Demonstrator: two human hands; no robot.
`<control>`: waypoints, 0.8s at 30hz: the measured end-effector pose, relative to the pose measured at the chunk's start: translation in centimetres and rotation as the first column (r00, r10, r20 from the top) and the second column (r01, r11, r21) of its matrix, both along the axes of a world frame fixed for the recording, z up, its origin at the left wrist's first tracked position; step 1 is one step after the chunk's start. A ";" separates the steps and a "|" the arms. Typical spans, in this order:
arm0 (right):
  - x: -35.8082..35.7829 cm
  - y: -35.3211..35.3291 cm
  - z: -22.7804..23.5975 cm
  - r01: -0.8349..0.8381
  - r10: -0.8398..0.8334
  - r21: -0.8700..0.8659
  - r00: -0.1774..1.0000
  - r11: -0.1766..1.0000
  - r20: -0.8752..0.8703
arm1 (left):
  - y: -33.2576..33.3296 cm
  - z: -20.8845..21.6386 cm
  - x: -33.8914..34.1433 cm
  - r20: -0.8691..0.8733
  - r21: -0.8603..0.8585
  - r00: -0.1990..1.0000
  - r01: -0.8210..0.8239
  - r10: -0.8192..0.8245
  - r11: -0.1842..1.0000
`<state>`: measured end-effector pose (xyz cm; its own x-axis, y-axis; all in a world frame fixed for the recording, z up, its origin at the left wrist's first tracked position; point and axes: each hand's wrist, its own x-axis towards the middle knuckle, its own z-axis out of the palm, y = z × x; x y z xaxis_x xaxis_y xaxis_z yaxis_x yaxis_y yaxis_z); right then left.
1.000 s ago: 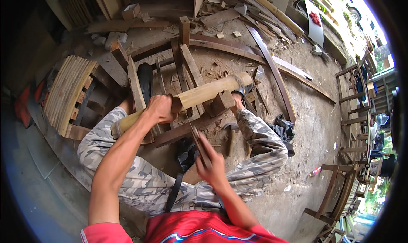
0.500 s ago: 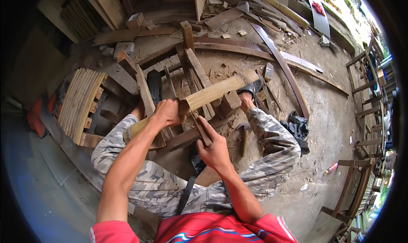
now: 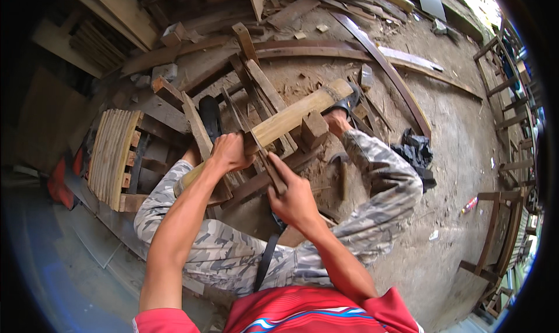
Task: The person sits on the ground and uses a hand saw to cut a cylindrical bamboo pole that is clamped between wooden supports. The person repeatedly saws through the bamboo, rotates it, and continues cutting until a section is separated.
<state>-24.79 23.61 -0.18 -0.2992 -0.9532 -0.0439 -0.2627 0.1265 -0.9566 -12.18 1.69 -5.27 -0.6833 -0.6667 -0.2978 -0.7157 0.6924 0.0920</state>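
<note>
A thick yellow-tan bamboo pole (image 3: 297, 114) slants from over my left thigh up to the right, resting across a dark wooden frame (image 3: 256, 184). My left hand (image 3: 229, 152) is wrapped around it near its middle. My right hand (image 3: 294, 199) grips the wooden handle of a handsaw (image 3: 275, 174), index finger stretched along it. The saw's thin blade crosses the pole just right of my left hand; its teeth are too small to see. By the pole's right part sits a square wooden block (image 3: 315, 129). My sandalled right foot (image 3: 340, 114) is beside the pole's far end.
A slatted wooden piece (image 3: 113, 158) stands at left. On the floor lie a wooden-handled tool (image 3: 343, 179), a black plastic bag (image 3: 414, 149) and long planks (image 3: 387, 71). Scrap wood (image 3: 297, 13) is piled at the back; wooden chair frames (image 3: 495, 228) line the right.
The view has tilted slightly. My right hand has shifted a little with the saw, and more of the blade shows across the pole. My left hand keeps its hold on the bamboo.
</note>
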 end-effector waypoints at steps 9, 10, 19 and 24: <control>0.9 12.2 4.1 0.001 0.002 0.029 0.996 1.000 -0.084 | 0.9 -0.1 -0.4 -0.088 -0.016 0.996 -0.027 0.025 1.000; 0.8 8.0 2.7 0.014 -0.020 -0.062 0.996 0.998 -0.091 | 0.6 -0.2 -0.5 -0.107 -0.015 0.994 -0.032 0.030 0.999; 1.7 7.3 3.4 0.042 -0.036 0.079 0.996 0.996 -0.086 | 0.8 0.0 -0.6 0.021 0.085 0.998 -0.061 0.059 0.995; 1.8 16.5 9.7 0.028 0.000 0.261 0.994 0.965 -0.109 | 1.9 -0.8 -0.1 -0.109 0.095 0.992 -0.046 0.057 0.994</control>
<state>-22.97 40.15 9.54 -0.3288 -0.9084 -0.2583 -0.3580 0.3730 -0.8560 -12.28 3.54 -6.09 -0.6809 -0.6751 -0.2840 -0.7320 0.6396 0.2347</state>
